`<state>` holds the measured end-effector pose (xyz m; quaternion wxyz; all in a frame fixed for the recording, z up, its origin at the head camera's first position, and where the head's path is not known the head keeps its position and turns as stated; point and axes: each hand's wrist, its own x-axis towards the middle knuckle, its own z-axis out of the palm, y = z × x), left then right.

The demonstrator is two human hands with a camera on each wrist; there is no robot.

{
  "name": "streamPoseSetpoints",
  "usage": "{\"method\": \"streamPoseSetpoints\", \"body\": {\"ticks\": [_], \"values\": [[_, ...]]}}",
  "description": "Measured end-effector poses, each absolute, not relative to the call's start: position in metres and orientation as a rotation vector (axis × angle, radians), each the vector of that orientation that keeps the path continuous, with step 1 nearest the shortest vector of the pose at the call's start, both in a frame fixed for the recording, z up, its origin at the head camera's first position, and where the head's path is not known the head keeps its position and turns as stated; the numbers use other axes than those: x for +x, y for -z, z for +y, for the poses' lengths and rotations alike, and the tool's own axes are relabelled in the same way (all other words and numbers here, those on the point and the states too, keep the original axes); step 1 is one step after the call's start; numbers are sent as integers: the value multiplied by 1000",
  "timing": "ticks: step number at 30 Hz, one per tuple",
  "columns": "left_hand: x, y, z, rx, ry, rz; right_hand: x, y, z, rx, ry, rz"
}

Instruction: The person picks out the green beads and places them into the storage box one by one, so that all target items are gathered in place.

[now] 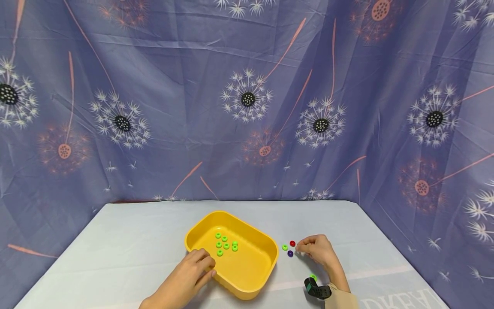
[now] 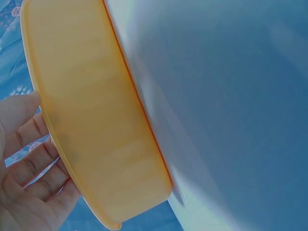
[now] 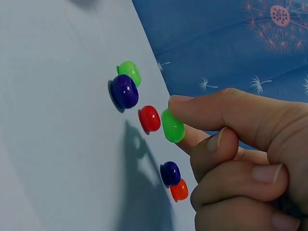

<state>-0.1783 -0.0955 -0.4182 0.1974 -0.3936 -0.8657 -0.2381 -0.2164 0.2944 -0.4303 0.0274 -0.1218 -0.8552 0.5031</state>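
Note:
My left hand [image 1: 185, 277] holds the near left rim of a yellow plastic basin [image 1: 247, 234], its fingers bent over the edge. In the left wrist view the thumb and fingertips meet the rim along the basin's outer wall [image 2: 96, 110]. Several green beads [image 1: 226, 246] lie inside the basin. To the right of it, my right hand [image 1: 318, 251] pinches a green bead [image 3: 173, 126] between thumb and index finger, just above the table. Close by on the table lie a red bead [image 3: 150, 119], a dark blue bead [image 3: 126, 91] and another green bead [image 3: 129, 71].
Past the pinched bead sit another dark blue bead [image 3: 171, 173] and an orange-red bead [image 3: 179, 190]. One green bead [image 1: 313, 277] lies by the black wrist strap [image 1: 317, 289]. A pale cloth covers the table [image 1: 135, 240], and a purple dandelion curtain [image 1: 185, 107] hangs behind.

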Motion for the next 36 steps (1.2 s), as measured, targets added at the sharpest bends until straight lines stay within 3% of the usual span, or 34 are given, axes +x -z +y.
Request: {"method": "streamPoseSetpoints", "body": {"ticks": [36], "values": [[-179,419,-97,-1139,659,-2388,-237,391,234,-142,-1529,-2662]]}}
